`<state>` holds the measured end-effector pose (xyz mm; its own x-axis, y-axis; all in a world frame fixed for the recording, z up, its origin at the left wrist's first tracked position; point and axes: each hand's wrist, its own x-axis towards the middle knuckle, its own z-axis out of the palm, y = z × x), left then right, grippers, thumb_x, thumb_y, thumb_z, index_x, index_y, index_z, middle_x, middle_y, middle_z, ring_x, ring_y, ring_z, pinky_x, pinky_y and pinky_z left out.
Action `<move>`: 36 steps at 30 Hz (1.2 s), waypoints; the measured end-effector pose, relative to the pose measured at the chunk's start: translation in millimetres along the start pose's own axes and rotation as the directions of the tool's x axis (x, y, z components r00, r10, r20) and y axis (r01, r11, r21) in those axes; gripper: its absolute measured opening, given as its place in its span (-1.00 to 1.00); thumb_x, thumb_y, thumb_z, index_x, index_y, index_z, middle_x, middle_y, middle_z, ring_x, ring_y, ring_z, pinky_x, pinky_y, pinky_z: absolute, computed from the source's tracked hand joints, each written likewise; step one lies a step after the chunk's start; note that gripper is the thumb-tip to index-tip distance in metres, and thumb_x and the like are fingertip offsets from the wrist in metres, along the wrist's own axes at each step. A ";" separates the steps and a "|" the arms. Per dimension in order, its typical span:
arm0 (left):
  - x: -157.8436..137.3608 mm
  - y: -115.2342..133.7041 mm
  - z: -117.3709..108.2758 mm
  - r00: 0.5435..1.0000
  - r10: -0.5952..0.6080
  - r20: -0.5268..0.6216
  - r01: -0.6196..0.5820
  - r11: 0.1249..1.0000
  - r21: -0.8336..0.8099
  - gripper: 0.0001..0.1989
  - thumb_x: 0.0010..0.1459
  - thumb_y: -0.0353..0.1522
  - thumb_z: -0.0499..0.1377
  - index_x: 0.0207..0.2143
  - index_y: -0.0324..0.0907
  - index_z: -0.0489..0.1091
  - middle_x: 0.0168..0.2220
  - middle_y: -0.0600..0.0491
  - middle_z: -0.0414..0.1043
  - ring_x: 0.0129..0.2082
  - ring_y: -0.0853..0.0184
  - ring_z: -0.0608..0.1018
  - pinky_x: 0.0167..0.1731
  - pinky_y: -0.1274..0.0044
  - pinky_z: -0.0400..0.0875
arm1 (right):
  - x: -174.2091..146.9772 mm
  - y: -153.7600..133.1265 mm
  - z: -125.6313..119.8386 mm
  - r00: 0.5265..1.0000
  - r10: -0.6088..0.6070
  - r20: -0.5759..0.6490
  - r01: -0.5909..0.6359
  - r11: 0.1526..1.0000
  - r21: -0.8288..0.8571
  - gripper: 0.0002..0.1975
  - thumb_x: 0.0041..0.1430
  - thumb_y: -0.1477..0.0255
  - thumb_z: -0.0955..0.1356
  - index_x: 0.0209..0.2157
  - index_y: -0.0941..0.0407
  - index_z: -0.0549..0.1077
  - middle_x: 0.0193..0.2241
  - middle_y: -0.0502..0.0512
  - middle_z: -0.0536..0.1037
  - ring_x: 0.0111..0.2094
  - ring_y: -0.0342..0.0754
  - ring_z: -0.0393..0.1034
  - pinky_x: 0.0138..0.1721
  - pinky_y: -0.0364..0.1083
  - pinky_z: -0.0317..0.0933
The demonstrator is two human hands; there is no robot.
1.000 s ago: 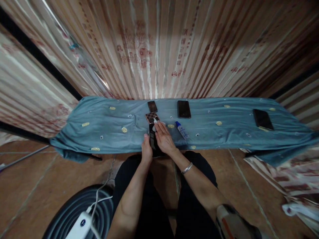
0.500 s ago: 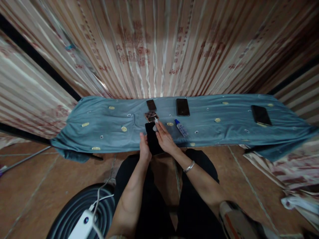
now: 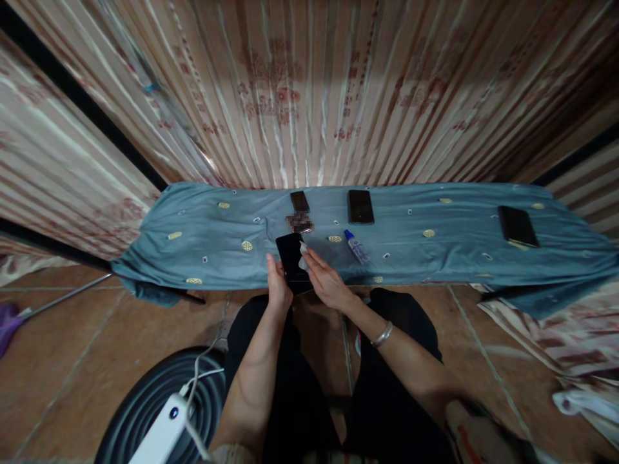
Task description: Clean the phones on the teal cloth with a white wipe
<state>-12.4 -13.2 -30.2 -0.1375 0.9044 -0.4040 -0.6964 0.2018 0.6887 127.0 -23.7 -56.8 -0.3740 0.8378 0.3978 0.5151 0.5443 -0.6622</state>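
Note:
A black phone [image 3: 291, 256] is held at the front edge of the cloth-covered bench by my left hand [image 3: 279, 283], whose thumb lies along its left side. My right hand [image 3: 327, 282] pinches a small white wipe [image 3: 304, 256] against the right part of the dark screen. Just beyond the phone lies a small item [image 3: 300, 223], blurred out, and behind it a smaller dark phone [image 3: 300, 201]. To the right of my right hand rests a clear bottle [image 3: 356, 247] with a blue cap and blue print.
A dark tablet-like device [image 3: 360, 206] lies at the back middle of the blue cloth [image 3: 227, 258], another dark device [image 3: 518, 226] at the right. Curtains hang behind. On the floor at left are a black coil [image 3: 145, 386] and a white power strip [image 3: 162, 428].
The wipe and my right hand have shifted lower along the phone's right side. The phone is tilted a little more to the left. The camera view has moved slightly.

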 end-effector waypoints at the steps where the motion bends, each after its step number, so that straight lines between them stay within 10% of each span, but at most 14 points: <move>1: 0.4 0.7 -0.4 1.000 0.008 -0.008 -0.008 1.000 -0.003 -0.38 0.30 0.05 -0.05 -0.21 -0.29 0.54 -0.25 -0.15 0.64 -0.01 0.08 0.62 0.04 0.33 0.49 | -2.5 -0.1 -1.2 1.000 -0.006 0.014 0.006 1.000 0.000 -0.43 0.40 0.47 0.11 0.41 0.11 0.05 0.41 0.16 0.11 0.40 -0.01 0.03 0.39 0.09 0.05; 36: -1.3 -1.5 14.8 0.999 -0.030 -0.013 0.029 0.998 -0.064 -0.38 0.31 0.05 -0.09 -0.14 -0.24 0.54 -0.08 -0.19 0.61 0.15 -0.05 0.50 0.10 0.23 0.44 | -25.8 -14.6 -5.3 0.986 -0.145 0.084 0.157 0.976 -0.148 -0.56 0.41 0.49 0.13 0.17 0.12 0.46 0.09 0.25 0.53 0.08 0.11 0.38 0.15 0.16 0.35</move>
<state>-0.8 -9.1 -21.8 -0.1259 0.8931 -0.4318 -0.7434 0.2033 0.6372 133.3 -53.1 -54.0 -0.5086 0.7431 0.4348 0.5588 0.6691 -0.4899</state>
